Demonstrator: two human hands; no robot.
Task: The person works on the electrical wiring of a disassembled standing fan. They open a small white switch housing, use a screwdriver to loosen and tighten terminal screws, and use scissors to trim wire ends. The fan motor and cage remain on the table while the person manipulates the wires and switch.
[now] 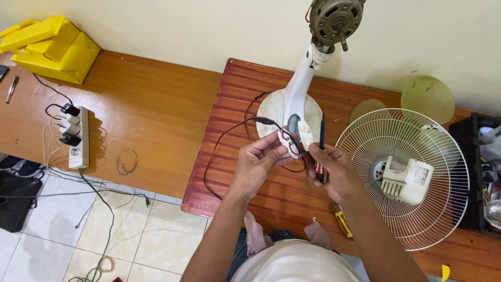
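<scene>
Left hand [255,162] fingers pinching small round white switch part [288,143] above tabletop's [235,104] middle; right hand [334,172] closed around screwdriver [321,149]. Risk: tugging thin wires [224,137] loose, or tip slipping into fingers.

Single head cam, looking steeply down from above the person's own chest, facing the far wall. Close range: both forearms enter from the near edge, mid-frame. Covers the red-brown table [250,172] centre-right, wooden bench [151,130] left, tiled floor [151,235] near-left. No second view.
</scene>
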